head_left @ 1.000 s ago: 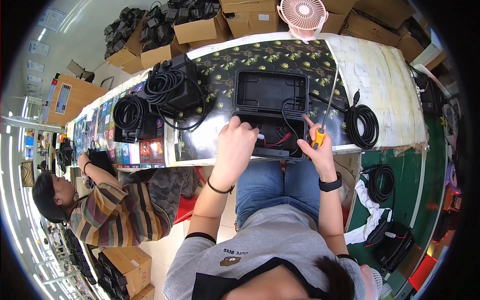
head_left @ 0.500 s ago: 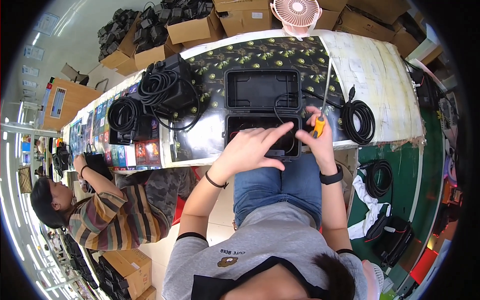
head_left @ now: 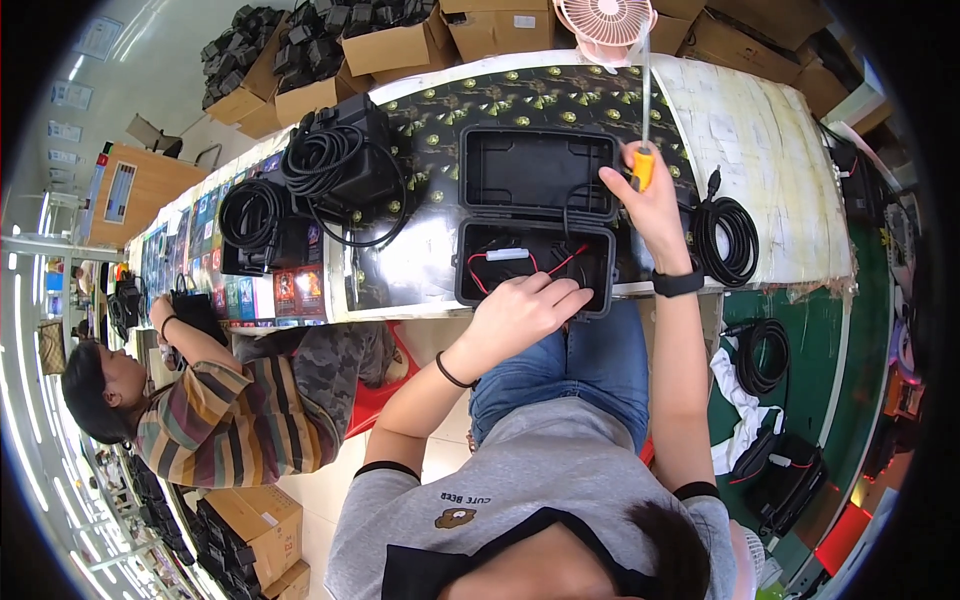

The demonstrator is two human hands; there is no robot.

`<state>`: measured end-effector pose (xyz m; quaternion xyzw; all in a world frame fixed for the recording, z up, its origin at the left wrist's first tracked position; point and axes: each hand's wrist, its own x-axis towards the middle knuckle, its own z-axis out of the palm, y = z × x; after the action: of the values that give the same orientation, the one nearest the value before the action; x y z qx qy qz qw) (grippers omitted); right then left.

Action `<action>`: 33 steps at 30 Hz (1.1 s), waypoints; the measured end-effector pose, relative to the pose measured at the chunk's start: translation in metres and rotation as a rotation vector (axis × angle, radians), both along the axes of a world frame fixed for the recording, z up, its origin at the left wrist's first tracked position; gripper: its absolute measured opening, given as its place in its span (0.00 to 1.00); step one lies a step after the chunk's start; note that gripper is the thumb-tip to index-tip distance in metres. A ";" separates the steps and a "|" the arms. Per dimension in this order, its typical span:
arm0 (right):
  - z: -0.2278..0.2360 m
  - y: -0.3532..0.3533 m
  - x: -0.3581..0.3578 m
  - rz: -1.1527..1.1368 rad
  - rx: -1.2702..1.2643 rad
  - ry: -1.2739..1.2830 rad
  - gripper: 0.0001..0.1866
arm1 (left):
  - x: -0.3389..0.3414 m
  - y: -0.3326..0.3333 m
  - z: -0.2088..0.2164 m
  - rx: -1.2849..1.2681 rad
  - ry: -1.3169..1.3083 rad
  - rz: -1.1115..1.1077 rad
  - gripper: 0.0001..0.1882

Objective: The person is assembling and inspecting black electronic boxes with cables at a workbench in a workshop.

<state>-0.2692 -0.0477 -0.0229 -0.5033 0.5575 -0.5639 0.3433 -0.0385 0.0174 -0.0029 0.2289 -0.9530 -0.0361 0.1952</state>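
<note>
An open black plastic box (head_left: 462,262) lies at the table's near edge, its lid (head_left: 535,170) folded back away from me. Inside it are red wires (head_left: 474,275) and a white wire connector (head_left: 507,255). A black cable runs between lid and base. My left hand (head_left: 535,308) reaches over the near wall, fingers bent together into the box; what they grip is hidden. Right of the lid, my right hand (head_left: 655,215) is closed around the orange-yellow handle of a screwdriver (head_left: 642,172). Its long metal shaft points away from me, its tip near the pink fan.
Coiled black cable (head_left: 728,243) lies to the right. Left are black boxes with coiled cables (head_left: 325,165). A pink fan (head_left: 607,25) stands at the table's far edge, before cardboard boxes (head_left: 395,50). Another person (head_left: 240,420) sits at the left.
My left hand has come down from above the box to its near wall, fingers now bent. My right hand has moved up and away from me with the screwdriver, exposing the red wires.
</note>
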 end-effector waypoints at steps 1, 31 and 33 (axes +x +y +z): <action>0.003 0.006 0.001 0.017 -0.027 0.006 0.19 | 0.000 0.001 0.000 0.074 -0.023 0.004 0.22; 0.040 0.045 0.031 0.027 -0.263 -0.021 0.15 | 0.037 0.000 -0.040 0.523 0.997 0.729 0.34; 0.035 0.042 0.031 0.029 -0.262 -0.050 0.16 | 0.034 -0.005 -0.035 0.525 1.017 0.740 0.32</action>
<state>-0.2379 -0.0055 0.0117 -0.5375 0.4631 -0.6392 0.2967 -0.0041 0.0123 -0.0381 0.5341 -0.5612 -0.3002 0.5565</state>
